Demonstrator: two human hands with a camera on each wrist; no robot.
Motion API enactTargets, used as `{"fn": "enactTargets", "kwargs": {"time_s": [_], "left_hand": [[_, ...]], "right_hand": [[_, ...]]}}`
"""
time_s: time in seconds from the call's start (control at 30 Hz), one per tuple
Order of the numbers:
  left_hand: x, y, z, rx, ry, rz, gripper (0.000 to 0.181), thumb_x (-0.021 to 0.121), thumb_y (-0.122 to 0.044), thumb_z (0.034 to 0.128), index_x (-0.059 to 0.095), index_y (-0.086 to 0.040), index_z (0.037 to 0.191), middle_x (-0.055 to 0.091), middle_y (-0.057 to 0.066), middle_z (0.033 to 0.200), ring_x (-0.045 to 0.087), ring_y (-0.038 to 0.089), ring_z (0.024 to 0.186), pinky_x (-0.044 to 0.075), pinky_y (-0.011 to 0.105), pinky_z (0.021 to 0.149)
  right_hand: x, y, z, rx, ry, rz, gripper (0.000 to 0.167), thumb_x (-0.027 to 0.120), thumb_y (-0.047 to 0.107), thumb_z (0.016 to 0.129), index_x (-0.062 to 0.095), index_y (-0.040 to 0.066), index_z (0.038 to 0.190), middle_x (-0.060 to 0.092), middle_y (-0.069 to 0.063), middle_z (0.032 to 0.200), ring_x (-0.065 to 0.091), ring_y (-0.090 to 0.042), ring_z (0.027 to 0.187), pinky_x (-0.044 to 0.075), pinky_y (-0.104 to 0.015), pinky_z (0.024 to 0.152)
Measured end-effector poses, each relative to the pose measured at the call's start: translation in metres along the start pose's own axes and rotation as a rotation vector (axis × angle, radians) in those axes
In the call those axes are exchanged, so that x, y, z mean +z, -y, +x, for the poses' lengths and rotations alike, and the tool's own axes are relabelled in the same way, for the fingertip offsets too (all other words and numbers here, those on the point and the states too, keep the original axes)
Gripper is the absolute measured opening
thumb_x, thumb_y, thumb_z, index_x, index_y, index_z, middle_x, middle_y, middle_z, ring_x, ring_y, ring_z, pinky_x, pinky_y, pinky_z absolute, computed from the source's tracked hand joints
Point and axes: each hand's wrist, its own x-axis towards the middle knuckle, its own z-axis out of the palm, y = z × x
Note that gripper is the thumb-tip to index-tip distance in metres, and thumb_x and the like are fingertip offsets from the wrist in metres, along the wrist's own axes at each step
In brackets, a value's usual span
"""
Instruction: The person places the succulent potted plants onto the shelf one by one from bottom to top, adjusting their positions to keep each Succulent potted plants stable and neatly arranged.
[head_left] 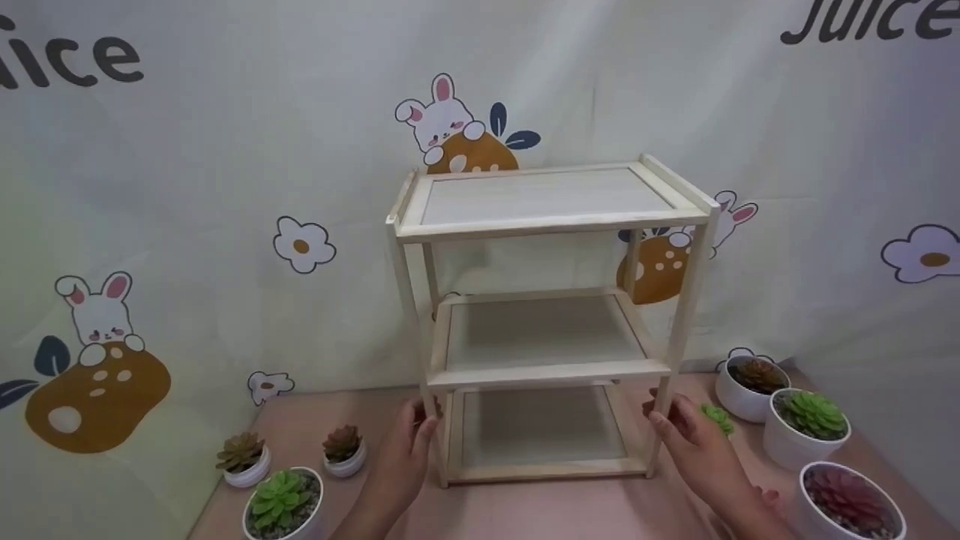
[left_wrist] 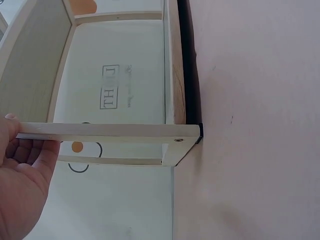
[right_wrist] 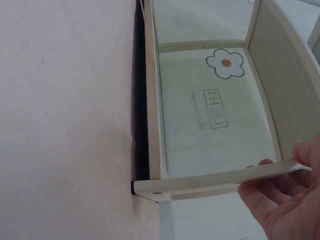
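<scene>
A pale wooden shelf rack with three tiers stands upright on the pink tabletop in the head view. My left hand grips its left front post low down, between the middle and bottom tiers. On the other side, my right hand holds the right front post at about the same height. Curled left fingers show round the post in the left wrist view. In the right wrist view, the right fingers wrap the other post. The tiers carry nothing.
Left of the rack stand potted succulents: a green one, a brown one and another small brown one. Several more pots, including a green succulent and a red one, line the right side. A rabbit-print curtain hangs behind.
</scene>
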Motion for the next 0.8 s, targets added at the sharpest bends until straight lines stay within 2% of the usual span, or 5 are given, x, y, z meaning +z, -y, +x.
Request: {"fn": "enactTargets", "kwargs": {"time_s": [0.3,0.47,0.53,0.67,0.8], "left_hand": [[-0.001,-0.002,-0.001,-0.023,0.002,-0.015,0.039,0.049,-0.029,0.1112,0.049,-0.009,0.145,0.061,0.012,0.141,0.058,0.031,0.136,0.047,0.052,0.116],[-0.001,-0.003,-0.001,-0.026,-0.011,-0.006,0.039,0.050,-0.029,0.1111,0.049,-0.009,0.145,0.060,0.012,0.141,0.057,0.032,0.136,0.049,0.052,0.115],[-0.001,-0.003,-0.001,-0.025,-0.012,-0.004,0.039,0.050,-0.029,0.1111,0.049,-0.008,0.144,0.060,0.013,0.140,0.057,0.033,0.136,0.049,0.052,0.114],[-0.001,-0.003,-0.001,-0.029,-0.009,-0.013,0.038,0.050,-0.028,0.1111,0.050,-0.009,0.144,0.061,0.012,0.140,0.057,0.032,0.136,0.048,0.053,0.115],[-0.001,-0.001,-0.001,-0.007,-0.010,-0.022,0.037,0.049,-0.026,0.1113,0.050,-0.007,0.142,0.061,0.013,0.139,0.058,0.032,0.135,0.048,0.053,0.115]], "right_hand": [[-0.010,0.009,-0.014,-0.064,-0.044,-0.008,0.059,0.063,0.031,0.105,0.044,0.002,0.153,0.056,-0.022,0.149,0.057,-0.035,0.137,0.053,-0.037,0.110],[-0.019,0.012,-0.026,-0.120,-0.060,0.019,0.058,0.065,0.031,0.104,0.046,0.004,0.152,0.059,-0.019,0.146,0.059,-0.033,0.135,0.052,-0.014,0.102],[-0.022,0.013,-0.031,-0.117,-0.068,0.022,0.060,0.065,0.034,0.104,0.046,0.004,0.152,0.059,-0.019,0.146,0.059,-0.033,0.134,0.052,-0.013,0.101],[-0.029,0.012,-0.041,-0.070,-0.078,-0.024,0.069,0.066,0.044,0.102,0.044,0.005,0.154,0.057,-0.020,0.148,0.058,-0.034,0.135,0.056,-0.029,0.105],[-0.036,0.007,-0.050,-0.087,-0.109,-0.091,0.064,0.067,0.038,0.103,0.045,0.005,0.153,0.058,-0.018,0.148,0.062,-0.008,0.127,0.053,-0.013,0.099]]}}
